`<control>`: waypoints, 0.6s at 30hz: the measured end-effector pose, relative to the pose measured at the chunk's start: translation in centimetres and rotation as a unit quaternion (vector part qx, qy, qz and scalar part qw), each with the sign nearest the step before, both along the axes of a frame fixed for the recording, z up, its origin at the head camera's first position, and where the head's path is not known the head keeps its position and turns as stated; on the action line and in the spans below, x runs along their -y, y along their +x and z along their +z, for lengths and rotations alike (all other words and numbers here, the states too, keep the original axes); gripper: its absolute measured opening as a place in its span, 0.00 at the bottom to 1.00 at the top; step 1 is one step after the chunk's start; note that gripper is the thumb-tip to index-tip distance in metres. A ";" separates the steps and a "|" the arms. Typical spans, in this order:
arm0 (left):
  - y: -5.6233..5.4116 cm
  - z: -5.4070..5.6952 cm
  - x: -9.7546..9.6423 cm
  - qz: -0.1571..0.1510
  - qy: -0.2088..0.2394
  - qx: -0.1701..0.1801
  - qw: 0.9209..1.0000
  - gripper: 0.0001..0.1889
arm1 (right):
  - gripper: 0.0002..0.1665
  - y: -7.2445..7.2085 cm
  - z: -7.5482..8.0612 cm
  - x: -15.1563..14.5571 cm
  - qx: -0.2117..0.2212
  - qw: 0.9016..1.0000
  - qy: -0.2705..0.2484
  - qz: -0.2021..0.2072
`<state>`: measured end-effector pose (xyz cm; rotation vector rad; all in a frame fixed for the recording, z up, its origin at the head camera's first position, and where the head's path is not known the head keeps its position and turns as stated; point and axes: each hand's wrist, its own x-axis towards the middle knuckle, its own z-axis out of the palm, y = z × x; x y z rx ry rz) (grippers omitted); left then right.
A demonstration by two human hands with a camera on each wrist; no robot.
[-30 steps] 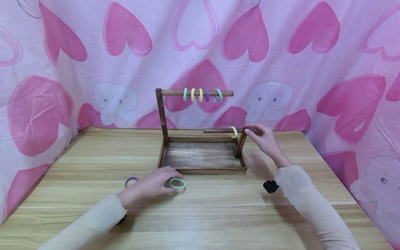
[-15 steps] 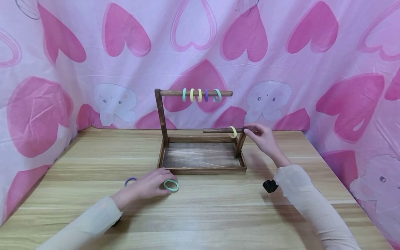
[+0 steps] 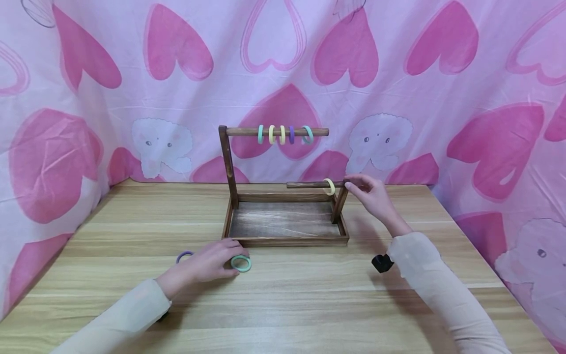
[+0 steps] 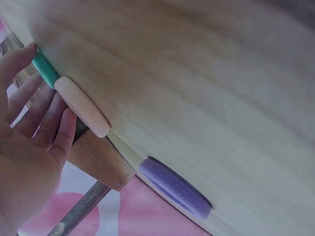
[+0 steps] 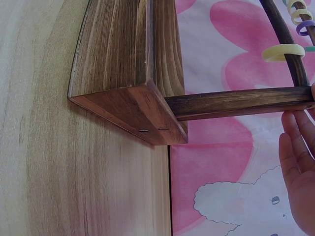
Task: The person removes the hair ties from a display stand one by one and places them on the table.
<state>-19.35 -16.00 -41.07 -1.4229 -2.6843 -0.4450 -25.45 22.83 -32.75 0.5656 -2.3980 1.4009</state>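
Left hand (image 3: 210,260) pinched green ring (image 3: 240,270) low at the desk (image 3: 309,295), front of wooden rack (image 3: 292,242). Right hand (image 3: 376,199) pinched top of short post (image 3: 339,204). Lower bar (image 3: 307,185) lay beyond ring, rightward, long axis sideways, free end pointing left; left hand nearer ring.

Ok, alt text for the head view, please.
A person's left hand pinches a mint ring near a wooden rack, which the right hand holds. Five rings hang on its upper bar, a yellow ring on its lower bar.
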 end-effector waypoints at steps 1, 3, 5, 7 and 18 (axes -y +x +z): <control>0.0 0.0 0.0 0.000 0.002 -0.001 1.000 0.19 | 0.16 0.0 0.0 0.0 0.000 1.000 0.000 0.001; 0.0 0.1 0.0 0.000 0.005 -0.001 1.000 0.19 | 0.17 0.0 0.0 0.0 0.000 1.000 0.000 0.001; 0.1 0.1 -0.1 0.002 0.010 0.000 1.000 0.19 | 0.17 0.0 0.0 0.0 0.000 1.000 0.001 0.001; 0.1 0.3 -0.3 0.003 0.016 0.002 1.000 0.19 | 0.17 0.0 0.0 0.0 0.000 1.000 0.002 0.001; 0.1 1.8 -3.1 -0.001 0.048 0.003 0.999 0.19 | 0.14 0.0 0.0 0.0 0.001 1.000 -0.003 -0.003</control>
